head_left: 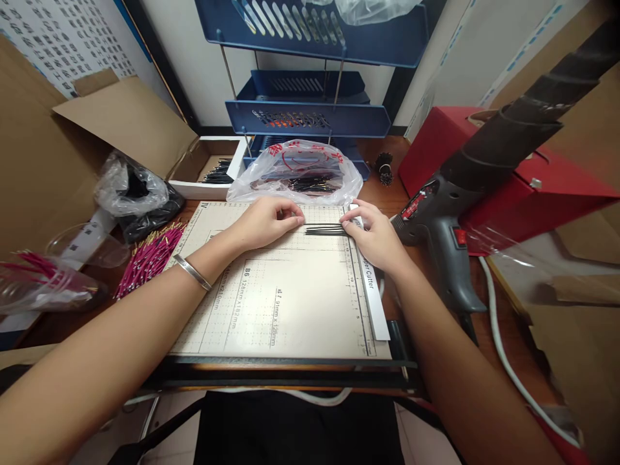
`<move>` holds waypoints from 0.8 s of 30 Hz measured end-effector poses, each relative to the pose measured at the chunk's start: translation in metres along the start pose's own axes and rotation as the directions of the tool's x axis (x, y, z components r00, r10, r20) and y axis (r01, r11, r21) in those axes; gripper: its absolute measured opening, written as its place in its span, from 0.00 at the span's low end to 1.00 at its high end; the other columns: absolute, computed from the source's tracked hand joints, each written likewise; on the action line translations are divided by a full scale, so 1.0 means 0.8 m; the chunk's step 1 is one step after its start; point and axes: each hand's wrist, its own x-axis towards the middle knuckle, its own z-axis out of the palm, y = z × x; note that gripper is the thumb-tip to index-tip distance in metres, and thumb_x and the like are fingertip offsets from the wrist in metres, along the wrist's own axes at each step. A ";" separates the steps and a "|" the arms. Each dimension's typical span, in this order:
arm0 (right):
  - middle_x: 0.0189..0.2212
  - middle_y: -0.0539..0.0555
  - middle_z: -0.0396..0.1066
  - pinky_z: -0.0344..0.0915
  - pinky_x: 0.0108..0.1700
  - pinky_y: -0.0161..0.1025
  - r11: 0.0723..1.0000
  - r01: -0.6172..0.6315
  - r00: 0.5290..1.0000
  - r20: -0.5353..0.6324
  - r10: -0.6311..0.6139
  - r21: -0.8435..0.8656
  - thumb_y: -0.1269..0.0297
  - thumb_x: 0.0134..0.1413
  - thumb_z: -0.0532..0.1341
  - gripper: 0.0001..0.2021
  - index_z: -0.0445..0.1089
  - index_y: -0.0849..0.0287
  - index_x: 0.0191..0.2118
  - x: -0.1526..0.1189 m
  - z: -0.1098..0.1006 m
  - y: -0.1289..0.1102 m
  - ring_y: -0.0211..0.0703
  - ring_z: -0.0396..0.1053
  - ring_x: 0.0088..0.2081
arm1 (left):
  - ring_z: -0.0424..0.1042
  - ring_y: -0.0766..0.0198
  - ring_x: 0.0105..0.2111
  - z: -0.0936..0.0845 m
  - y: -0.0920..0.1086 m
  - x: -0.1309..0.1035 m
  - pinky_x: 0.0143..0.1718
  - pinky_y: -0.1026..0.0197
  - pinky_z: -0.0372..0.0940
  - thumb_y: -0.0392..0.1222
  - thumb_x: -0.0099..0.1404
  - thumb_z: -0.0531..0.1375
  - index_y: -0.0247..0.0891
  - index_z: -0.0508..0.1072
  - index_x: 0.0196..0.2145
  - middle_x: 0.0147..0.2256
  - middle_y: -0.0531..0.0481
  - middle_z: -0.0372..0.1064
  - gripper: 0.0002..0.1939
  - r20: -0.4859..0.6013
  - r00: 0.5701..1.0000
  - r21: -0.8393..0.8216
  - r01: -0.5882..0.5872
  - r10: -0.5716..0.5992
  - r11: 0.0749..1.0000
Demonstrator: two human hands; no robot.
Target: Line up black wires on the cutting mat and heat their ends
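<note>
On the cream board of a paper cutter (300, 303) lie several thin black wires (327, 229), side by side and pointing left to right. My left hand (268, 223), with a metal bangle at its wrist, pinches at the left end of the uppermost wire. At the other end, my right hand (372, 232) has its thumb and fingers closed over the wires beside the cutter's white guide strip (371, 290). The wire tips under the right fingers are hidden.
Behind the board sit a clear plastic bag (295, 171) of black wires and blue tiered trays (310, 116). Pink wires (150, 258) and an open carton (140, 123) are left. A heat gun (450, 226) and red box (436, 142) stand right.
</note>
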 end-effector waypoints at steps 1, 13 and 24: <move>0.70 0.68 0.71 0.58 0.76 0.67 1.000 -0.006 1.000 0.002 0.006 0.007 0.70 0.57 0.65 0.05 0.80 0.56 0.36 0.000 0.000 0.000 0.63 0.63 0.77 | 0.68 0.62 0.29 0.001 0.001 0.000 0.34 0.58 0.59 0.49 0.69 0.65 0.36 0.85 0.37 0.28 0.51 0.75 0.13 0.005 1.000 0.005 0.007 -0.007 1.000; 0.74 0.63 0.66 0.45 0.82 0.62 0.999 -0.033 0.994 0.102 0.030 0.024 0.71 0.55 0.61 0.10 0.80 0.54 0.39 0.004 -0.008 0.003 0.56 0.57 0.80 | 0.75 0.57 0.35 0.007 0.007 -0.001 0.40 0.56 0.63 0.51 0.70 0.62 0.37 0.85 0.39 0.35 0.47 0.83 0.16 0.067 0.998 0.010 -0.022 0.021 1.000; 0.74 0.59 0.63 0.43 0.82 0.65 0.999 0.017 0.974 0.224 -0.025 0.037 0.65 0.48 0.65 0.13 0.73 0.51 0.43 -0.003 -0.018 0.006 0.60 0.49 0.82 | 0.70 0.60 0.31 -0.002 0.009 -0.006 0.37 0.58 0.62 0.49 0.68 0.63 0.37 0.84 0.45 0.31 0.50 0.75 0.16 0.098 0.992 -0.014 -0.078 0.079 0.997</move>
